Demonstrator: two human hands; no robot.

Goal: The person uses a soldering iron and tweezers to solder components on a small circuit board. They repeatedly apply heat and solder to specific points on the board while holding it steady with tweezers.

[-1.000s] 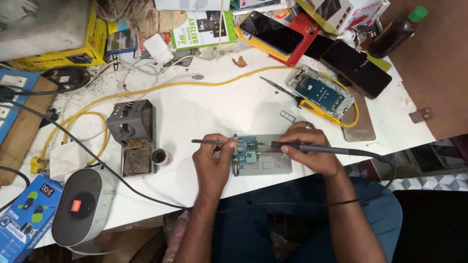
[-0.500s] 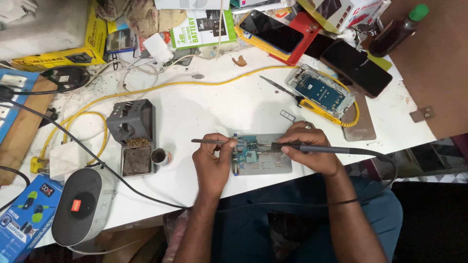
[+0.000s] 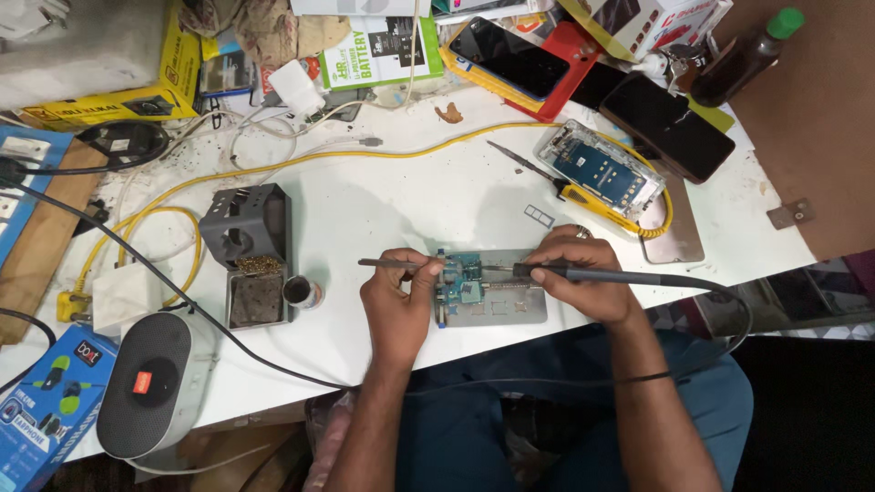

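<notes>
The left hand point(image 3: 401, 301) has its fingers curled in tight around a thin pair of tweezers point(image 3: 394, 263), pinched between thumb and fingertips; the tool lies nearly level, its free end sticking out to the left, its working end at the circuit board point(image 3: 462, 276). The forearm comes up from the bottom edge, wrist bent a little to the right. The right hand point(image 3: 579, 278) is closed in a pen grip on a dark soldering iron point(image 3: 602, 273), index finger laid along the barrel, tip pointing left onto the same board. Its cable point(image 3: 729, 305) trails off right and loops down (a dark band sits on that wrist). The board is clamped in a grey metal holder point(image 3: 510, 305) near the front edge of the white table point(image 3: 401, 205), between the two hands.

Left of the hands stand a small round pot point(image 3: 301, 292) and a grey iron stand point(image 3: 248, 251). Farther off lie a yellow cable point(image 3: 301, 159), a yellow-handled screwdriver point(image 3: 570, 189) and an opened phone point(image 3: 602, 173).
</notes>
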